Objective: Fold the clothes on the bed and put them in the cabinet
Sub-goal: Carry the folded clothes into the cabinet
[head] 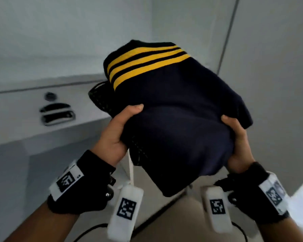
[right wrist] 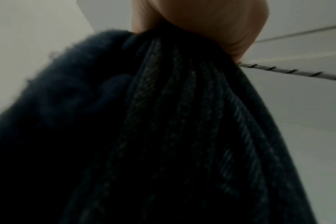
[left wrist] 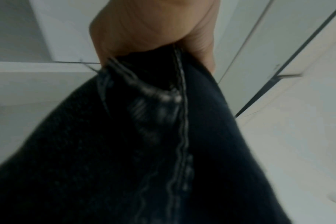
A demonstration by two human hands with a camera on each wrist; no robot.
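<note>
A folded pile of dark navy clothes (head: 178, 123), the top piece crossed by three yellow stripes (head: 145, 65), is held up in the air in the head view. My left hand (head: 117, 130) grips its near left edge, thumb on top and fingers hidden beneath. My right hand (head: 238, 145) grips the near right edge the same way. A dark checked garment (head: 100, 100) pokes out under the pile at the left. The dark fabric (left wrist: 144, 151) fills the left wrist view below my left hand (left wrist: 152, 28). Ribbed dark fabric (right wrist: 163, 136) fills the right wrist view under my right hand (right wrist: 199, 21).
A white cabinet interior (head: 59, 32) lies ahead with a shelf edge (head: 42, 86) at the left. A white drawer front with a dark recessed handle (head: 57, 114) sits below it. A vertical panel seam (head: 226, 37) runs at the right. Pale floor (head: 173, 220) shows beneath.
</note>
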